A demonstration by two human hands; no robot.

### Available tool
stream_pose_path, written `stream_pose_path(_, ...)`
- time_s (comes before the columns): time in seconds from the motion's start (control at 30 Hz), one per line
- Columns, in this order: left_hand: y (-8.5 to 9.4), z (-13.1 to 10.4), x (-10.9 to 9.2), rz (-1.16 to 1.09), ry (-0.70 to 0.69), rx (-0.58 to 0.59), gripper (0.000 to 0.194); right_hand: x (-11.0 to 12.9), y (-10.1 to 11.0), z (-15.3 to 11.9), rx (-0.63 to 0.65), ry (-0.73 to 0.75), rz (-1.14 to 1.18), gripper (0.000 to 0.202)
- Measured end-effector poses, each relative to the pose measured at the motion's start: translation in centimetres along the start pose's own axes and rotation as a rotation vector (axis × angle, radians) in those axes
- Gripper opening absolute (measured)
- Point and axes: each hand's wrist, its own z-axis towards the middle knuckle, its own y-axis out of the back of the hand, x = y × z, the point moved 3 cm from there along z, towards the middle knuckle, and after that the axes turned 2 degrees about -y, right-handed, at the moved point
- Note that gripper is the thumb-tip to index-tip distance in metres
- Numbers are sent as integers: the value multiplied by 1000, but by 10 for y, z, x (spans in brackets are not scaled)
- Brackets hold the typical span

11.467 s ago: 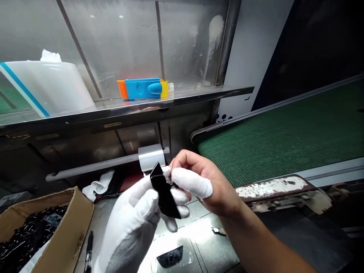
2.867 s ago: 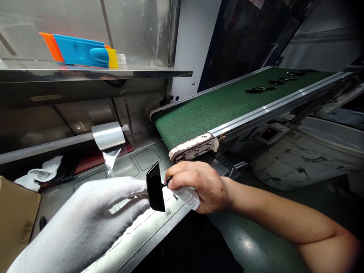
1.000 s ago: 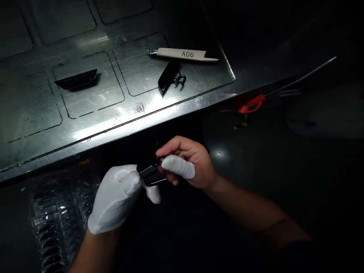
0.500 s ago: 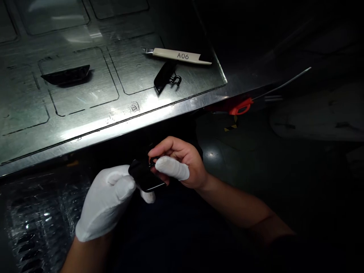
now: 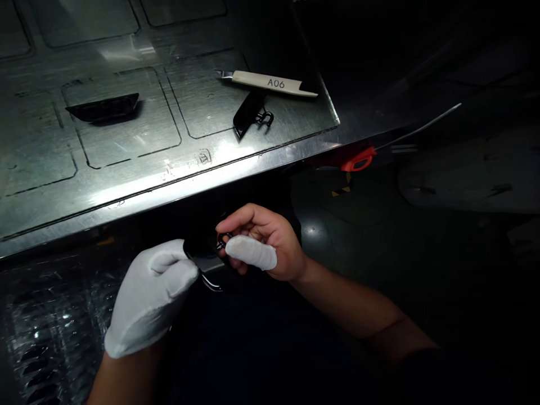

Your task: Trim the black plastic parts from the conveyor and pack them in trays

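My left hand (image 5: 154, 298), in a white glove, is closed on the edge of a glossy black plastic part (image 5: 211, 284), whose dark body blends into the background. My right hand (image 5: 261, 242) is bare except for a white cover on the thumb. Between thumb and forefinger it pinches a small black hook-shaped plastic piece (image 5: 221, 242), close beside the part. Whether piece and part are still joined, I cannot tell. On the metal table lies a similar black part with hooks (image 5: 247, 115), just under a pale-handled craft knife (image 5: 270, 82) marked A06.
Farther left on the metal table (image 5: 139, 160) rests another black part (image 5: 103, 108). Below the table's edge, at lower left, a clear plastic tray (image 5: 63, 320) holds several black parts. An orange-handled tool (image 5: 358, 160) sits beyond the table's right corner.
The black part has tilted and shifted slightly left with my left hand, so mostly its bright lower edge shows. My right hand keeps its pinch and has moved slightly left.
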Motion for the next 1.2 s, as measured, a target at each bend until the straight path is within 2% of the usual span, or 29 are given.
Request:
stream_pose_path(0.23,4,0,-4,57,-63,-45,45,-3,-2,3,-5,-2,-26,33)
stream_pose_path(0.3,8,-2,-7,117,-94,-76,40,-2,-4,4,-21,-4,-64,33)
stream_pose_path(0.47,16,-7,-16,230,-116,-107,14,0,-8,7,-34,50,-148,35)
stream_pose_path(0.63,17,-8,-23,270,-134,-92,9,-3,-7,7,-42,42,-172,35)
stream_pose_path(0.87,17,-8,-21,314,-145,-69,8,-5,-3,5,-40,-5,-175,40)
stream_pose_path(1.2,19,-7,-16,265,-122,-43,11,-2,-1,3,10,-52,-154,27)
